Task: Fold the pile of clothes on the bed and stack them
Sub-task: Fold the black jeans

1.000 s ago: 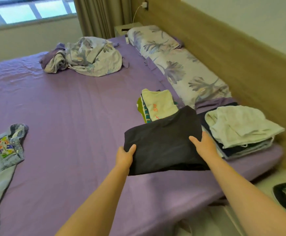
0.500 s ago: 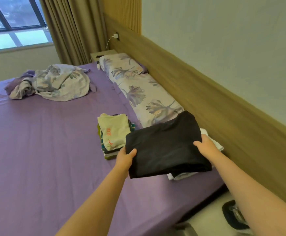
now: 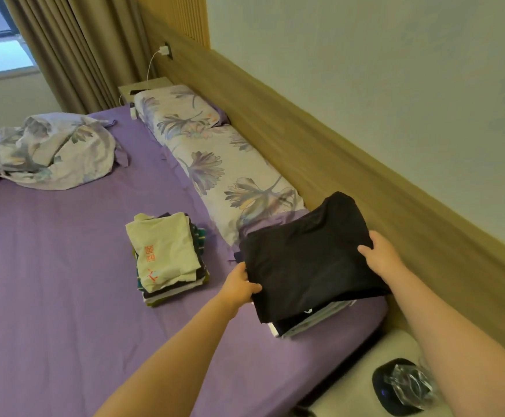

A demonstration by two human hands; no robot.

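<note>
Left hand (image 3: 240,285) pinches the near-left corner of the folded black shirt (image 3: 308,260), thumb on top, fingers under. Right hand (image 3: 379,255) holds the right edge, thumb on top, rest of the fingers hidden by the cloth. So both hands are clamped on the shirt.

Shirt sits over the stack by the headboard (image 3: 314,322), near the bed's corner. Can't tell if it's fully resting yet or a hair above.

How I'd finish, imo:
- keep it flat, no sag in the middle
- line up near edge w/ the layers showing below; it overhangs on the left atm
- slide fingers out sideways, not up, so the fold doesn't pop open
- press the top flat once hands are free

Risk: stack is close to the mattress edge (image 3: 362,335), so a push to the right could tip it off.

Second stack (image 3: 167,260) w/ the pale shirt on top is just to the left, apart from this one, so don't knock it. Crumpled floral sheet (image 3: 55,152) is far back on the bed.
</note>
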